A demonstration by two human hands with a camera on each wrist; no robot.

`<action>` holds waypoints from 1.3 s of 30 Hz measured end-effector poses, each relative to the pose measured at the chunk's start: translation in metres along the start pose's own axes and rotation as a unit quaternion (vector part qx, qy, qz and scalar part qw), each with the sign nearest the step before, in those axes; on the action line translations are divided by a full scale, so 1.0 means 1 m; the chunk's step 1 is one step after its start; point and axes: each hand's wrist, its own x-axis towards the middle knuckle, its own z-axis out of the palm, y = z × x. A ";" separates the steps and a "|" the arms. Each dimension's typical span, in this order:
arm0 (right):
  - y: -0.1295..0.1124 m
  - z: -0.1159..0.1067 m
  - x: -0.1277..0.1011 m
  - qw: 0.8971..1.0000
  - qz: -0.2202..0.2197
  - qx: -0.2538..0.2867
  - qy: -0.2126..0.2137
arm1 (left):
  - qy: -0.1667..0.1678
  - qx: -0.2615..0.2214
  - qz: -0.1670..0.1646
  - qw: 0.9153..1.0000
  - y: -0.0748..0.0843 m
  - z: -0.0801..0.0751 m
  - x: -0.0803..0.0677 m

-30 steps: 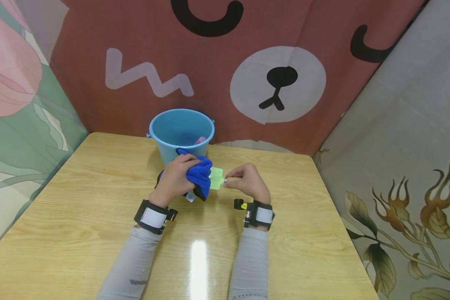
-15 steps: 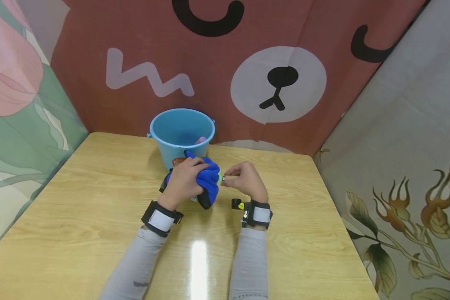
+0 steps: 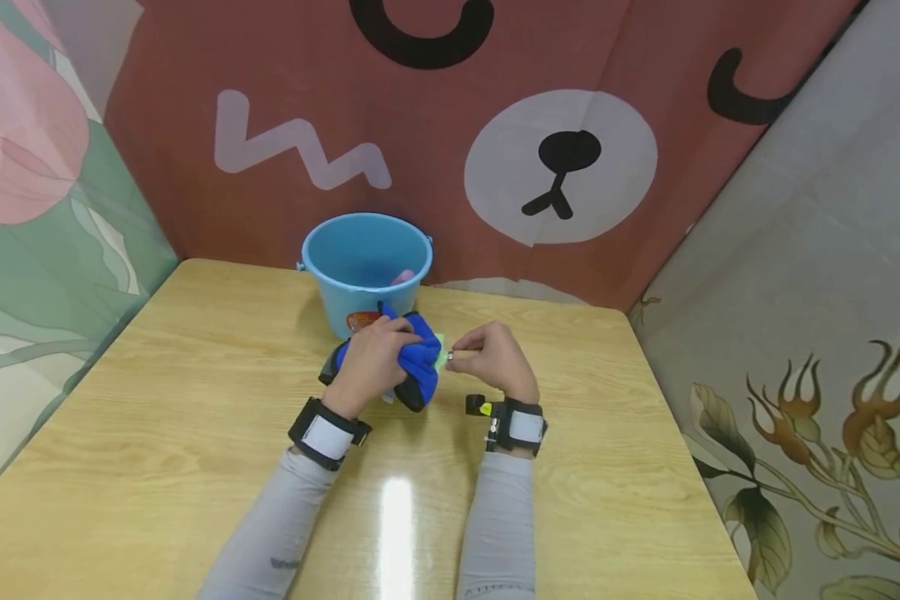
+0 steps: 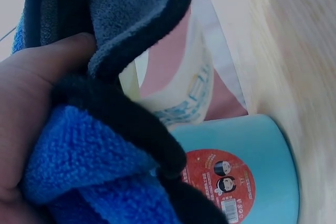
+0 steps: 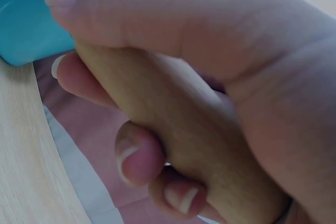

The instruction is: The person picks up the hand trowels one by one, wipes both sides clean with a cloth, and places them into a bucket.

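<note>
My left hand point(image 3: 375, 357) grips a bunched blue cloth point(image 3: 421, 360) with black edging and a grey underside, in front of the bucket. My right hand point(image 3: 497, 363) holds the wooden handle point(image 5: 173, 121) of a small shovel with a light green blade point(image 3: 440, 350). Fingers and thumb curl round that handle in the right wrist view. The cloth covers most of the blade; only a strip near the handle shows. A white tag with blue lettering point(image 4: 194, 95) hangs by the cloth in the left wrist view.
A light blue bucket point(image 3: 332, 302) with a red round label point(image 4: 220, 182) stands behind the left hand at the table's back. Something pink point(image 3: 402, 277) lies inside it. The wooden table point(image 3: 600, 467) is bordered by printed fabric walls point(image 3: 285, 225).
The left hand and cloth have shifted right toward the right hand, covering more of the green blade. The right hand has stayed nearly in place, keeping its grip on the handle.
</note>
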 end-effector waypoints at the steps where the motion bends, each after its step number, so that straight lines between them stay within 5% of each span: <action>1: 0.001 0.000 0.000 1.000 0.000 0.001 0.001 | -0.002 0.000 -0.001 1.000 -0.001 0.000 0.000; 28: 0.016 -0.012 -0.007 0.999 0.022 0.015 0.021 | -0.015 -0.041 -0.067 0.997 -0.028 -0.015 -0.004; 39: 0.027 -0.017 -0.011 0.998 0.009 0.051 0.026 | 0.017 -0.038 -0.079 0.996 -0.047 -0.019 -0.009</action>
